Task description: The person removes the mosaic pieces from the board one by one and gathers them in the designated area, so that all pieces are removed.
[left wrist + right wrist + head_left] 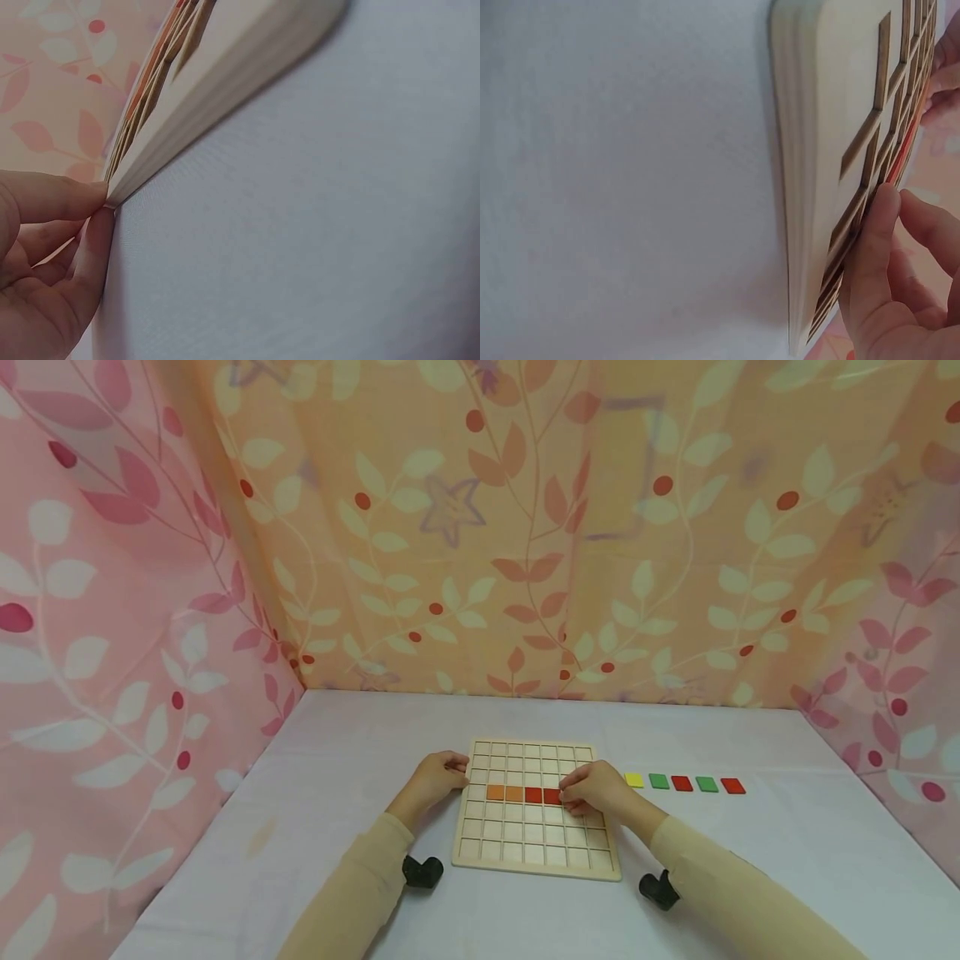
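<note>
A wooden grid board [524,853] lies flat on the table. In one of its middle rows sit two orange square tiles [496,792] and, right of them, two red square tiles [533,795]. My left hand [437,783] pinches the board's left edge; in the left wrist view its thumb and fingers [56,199] meet at that edge. My right hand [596,788] reaches over the board's right side and pinches the rightmost red tile [552,796] at its right end. The right wrist view shows thumb and forefinger close together at that tile, which appears as a thin red strip [901,154].
Right of the board, a row of loose square tiles lies on the white tablecloth [360,735]: yellow [633,780], green [658,781], red [681,783], green [707,784] and red [733,786]. Patterned curtains [450,568] stand behind and at both sides.
</note>
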Tool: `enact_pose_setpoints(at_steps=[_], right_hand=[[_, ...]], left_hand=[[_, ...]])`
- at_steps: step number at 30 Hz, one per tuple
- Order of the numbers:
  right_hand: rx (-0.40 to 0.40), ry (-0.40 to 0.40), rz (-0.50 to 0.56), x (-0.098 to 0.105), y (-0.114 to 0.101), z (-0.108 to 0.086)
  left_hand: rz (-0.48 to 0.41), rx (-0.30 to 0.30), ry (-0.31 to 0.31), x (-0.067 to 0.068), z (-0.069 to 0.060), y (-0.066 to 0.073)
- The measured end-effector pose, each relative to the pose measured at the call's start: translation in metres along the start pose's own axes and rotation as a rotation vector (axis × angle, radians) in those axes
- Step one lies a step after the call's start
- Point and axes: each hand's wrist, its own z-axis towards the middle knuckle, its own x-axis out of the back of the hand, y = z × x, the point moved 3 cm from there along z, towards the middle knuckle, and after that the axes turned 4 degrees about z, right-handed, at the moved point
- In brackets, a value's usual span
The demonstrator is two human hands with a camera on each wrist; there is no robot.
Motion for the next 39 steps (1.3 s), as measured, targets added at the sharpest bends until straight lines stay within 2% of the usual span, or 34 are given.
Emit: enact_pose_setpoints(at_steps=[7,17,26,32,39], right_hand=[[0.017,-0.003,0.019,-0.001,0.0016,-0.0001],[0.025,-0.001,-0.011,-0.0025,0.0016,0.0029],[0.032,0.072,-0.001,-0.0031,-0.0006,-0.0003],[0.031,0.09,0.054,-0.0043,-0.001,-0.0014],[0.025,0.098,0.062,-0.0086,-0.0001,0.0027]], left_hand=[[-0.005,0.004,-0.003,-0.0006,0.0005,-0.0007],[-0.013,0.016,0.002,-0.001,0.0011,-0.0016],[-0.011,0.019,0.002,-0.0016,0.0002,0.0002],[0.002,0.026,0.002,-0.0008,0.0008,0.0004],[0.01,0.023,0.005,-0.0003,0.0013,-0.0017]])
